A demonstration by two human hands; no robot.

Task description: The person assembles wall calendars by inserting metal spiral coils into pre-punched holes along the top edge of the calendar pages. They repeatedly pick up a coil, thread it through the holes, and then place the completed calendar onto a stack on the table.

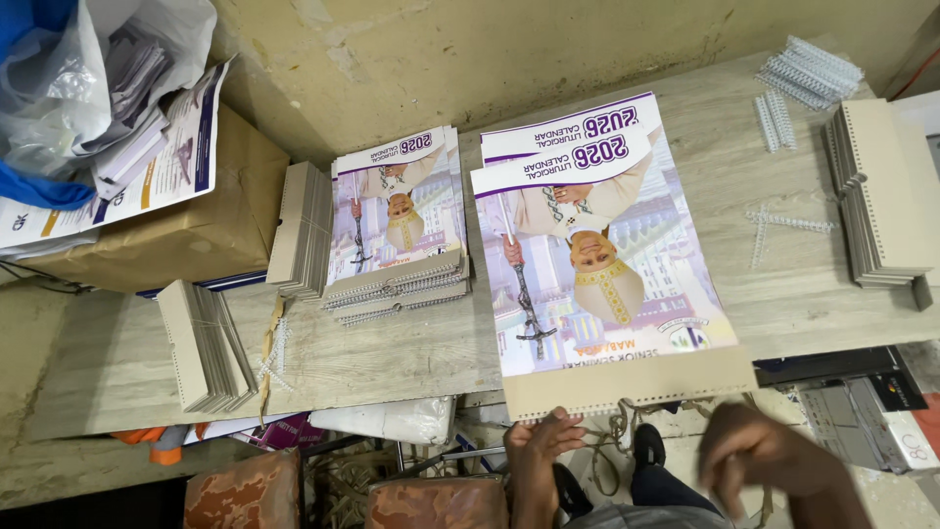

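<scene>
Left hand [541, 443]: open, fingers on the calendar [597, 245] bottom edge.
Right hand [759, 456]: blurry, can't tell.
Calendar: light, bendy; hold the stiff card edge.

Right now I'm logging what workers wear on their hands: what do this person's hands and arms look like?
Both the left hand and the right hand are bare: no gloves, and no sleeves, rings or watch show. The right hand is motion-blurred, so finer detail cannot be told.
</scene>
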